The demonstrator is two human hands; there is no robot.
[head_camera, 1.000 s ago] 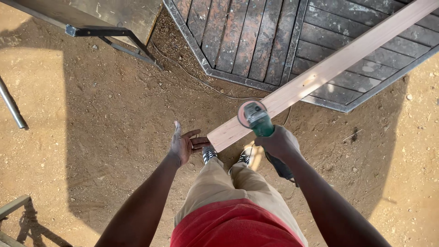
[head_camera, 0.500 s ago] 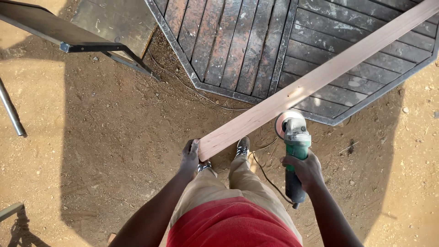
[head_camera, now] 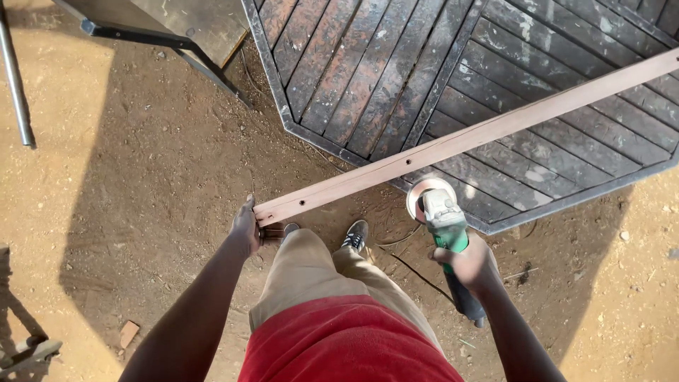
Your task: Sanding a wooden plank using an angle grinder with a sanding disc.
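head view, one entry.

left hand (head_camera: 245,230): fingers wrapped shut around the near end of a long wooden slat (head_camera: 467,138). the slat runs from this hand up and away to the right, crossing over the dark octagonal slatted tabletop (head_camera: 396,78) that lies on the dirt ground (head_camera: 141,177). small holes show along the slat's face.

right hand (head_camera: 472,263): closed around the body of a green angle grinder (head_camera: 445,226), black handle trailing back past the wrist. the grinder's round disc (head_camera: 428,192) sits ahead of the fingers, just below the slat's lower edge; whether it touches the wood cannot be told.

between the two hands: tan trousers, red shirt, one shoe (head_camera: 356,234) on the dirt, a thin cord on the ground beside it.

far beyond the left hand: a dark metal frame (head_camera: 155,32) and a grey pipe (head_camera: 15,85).

packages, labels, signs: no entry.

change from half a second ago: the slat has turned onto its edge, narrower face up; the left hand grips it further left; the grinder remains under the slat.
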